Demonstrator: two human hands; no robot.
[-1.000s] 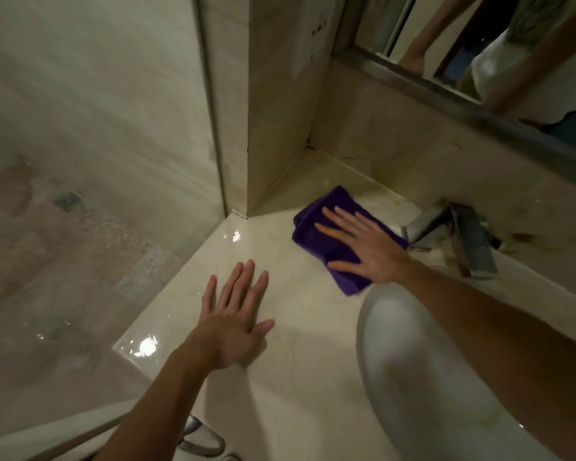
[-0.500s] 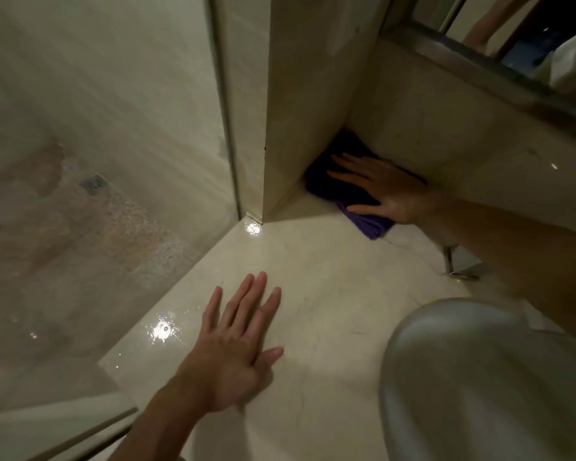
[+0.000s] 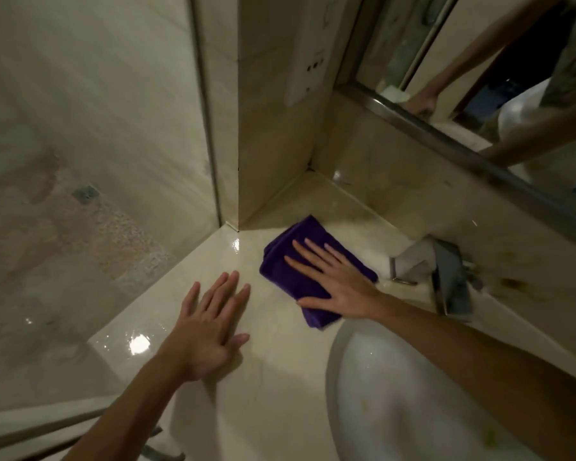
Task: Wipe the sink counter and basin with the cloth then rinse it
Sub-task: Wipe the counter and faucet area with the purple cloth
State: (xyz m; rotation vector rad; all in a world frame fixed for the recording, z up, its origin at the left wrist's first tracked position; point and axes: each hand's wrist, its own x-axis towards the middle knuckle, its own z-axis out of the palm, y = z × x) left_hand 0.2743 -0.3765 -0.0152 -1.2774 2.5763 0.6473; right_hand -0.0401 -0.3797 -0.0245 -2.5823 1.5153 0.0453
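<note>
A folded purple cloth (image 3: 290, 264) lies on the glossy beige sink counter (image 3: 273, 377), left of the faucet. My right hand (image 3: 338, 282) presses flat on the cloth with straight, spread fingers. My left hand (image 3: 208, 331) rests flat on the counter, palm down, a short way to the cloth's left and nearer to me. The white basin (image 3: 389, 397) sits at the lower right, partly covered by my right forearm.
A chrome faucet (image 3: 439, 274) stands behind the basin by the back wall. A tiled pillar (image 3: 273, 128) meets the counter's far corner, with a glass partition (image 3: 80, 161) to its left. A framed mirror (image 3: 479, 78) hangs at the upper right.
My right hand has slid the cloth out of the far corner by the pillar, back toward me and the basin. My left hand has stayed planted on the counter.
</note>
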